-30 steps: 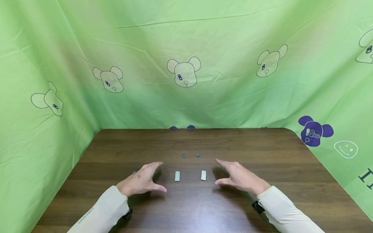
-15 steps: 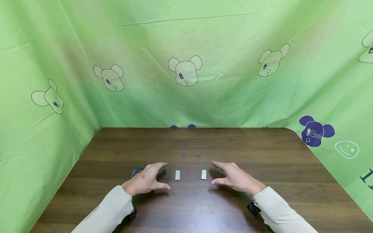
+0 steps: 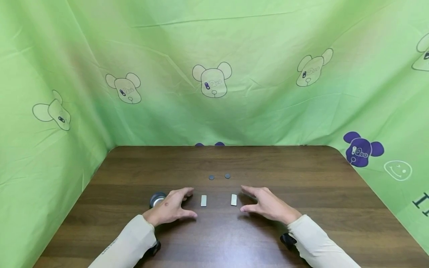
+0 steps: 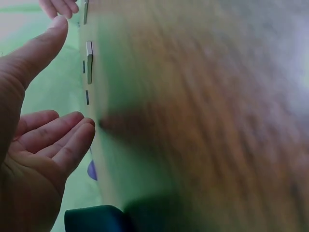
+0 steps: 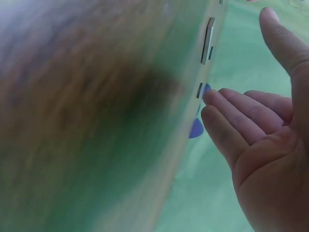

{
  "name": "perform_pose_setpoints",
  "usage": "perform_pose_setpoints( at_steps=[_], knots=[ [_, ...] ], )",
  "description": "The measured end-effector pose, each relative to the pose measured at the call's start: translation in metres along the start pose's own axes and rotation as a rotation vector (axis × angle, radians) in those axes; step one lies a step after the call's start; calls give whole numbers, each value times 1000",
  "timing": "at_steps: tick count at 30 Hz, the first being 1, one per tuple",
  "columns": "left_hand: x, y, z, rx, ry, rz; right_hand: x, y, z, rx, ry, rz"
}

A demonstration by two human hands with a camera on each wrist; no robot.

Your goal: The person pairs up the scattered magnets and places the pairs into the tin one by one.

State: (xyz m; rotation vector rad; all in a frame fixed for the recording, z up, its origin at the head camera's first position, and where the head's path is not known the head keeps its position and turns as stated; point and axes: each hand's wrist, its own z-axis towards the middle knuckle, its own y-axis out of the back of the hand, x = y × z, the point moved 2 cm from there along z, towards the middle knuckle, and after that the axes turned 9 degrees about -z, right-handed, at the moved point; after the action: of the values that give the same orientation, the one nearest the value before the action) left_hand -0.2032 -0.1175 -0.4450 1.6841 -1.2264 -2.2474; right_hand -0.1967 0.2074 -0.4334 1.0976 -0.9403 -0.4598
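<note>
Two pale rectangular slabs (image 3: 203,200) lie flat on the wood-grained table (image 3: 214,238) between the left hand (image 3: 170,207) and the right hand (image 3: 272,204), one near each hand's fingertips. Both hands are free, fingers extended, holding nothing; because the slabs lie flat, they probably need no support. The hands, set apart, leave them uncovered. Beyond the fingertips, two dark discs (image 3: 211,177) lie separately. At the left hand's outer side, a dark-rimmed round object (image 3: 156,199) is partly hidden; I cannot tell what it is.
</note>
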Motion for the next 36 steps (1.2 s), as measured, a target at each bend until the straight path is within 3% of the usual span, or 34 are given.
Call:
perform_pose_setpoints(
  at_steps=[9,14,20,36],
  knots=[
    [4,-7,7,-43,-66,16,0,-5,5,-3,-8,-83],
    [5,-13,10,-87,-102,7,0,-10,8,-30,42,-117],
    [8,-18,13,-137,-94,-5,-1,-15,11,-76,88,-112],
    [7,-24,20,-199,-67,-86,1,-23,17,-151,68,-63]
  ],
)
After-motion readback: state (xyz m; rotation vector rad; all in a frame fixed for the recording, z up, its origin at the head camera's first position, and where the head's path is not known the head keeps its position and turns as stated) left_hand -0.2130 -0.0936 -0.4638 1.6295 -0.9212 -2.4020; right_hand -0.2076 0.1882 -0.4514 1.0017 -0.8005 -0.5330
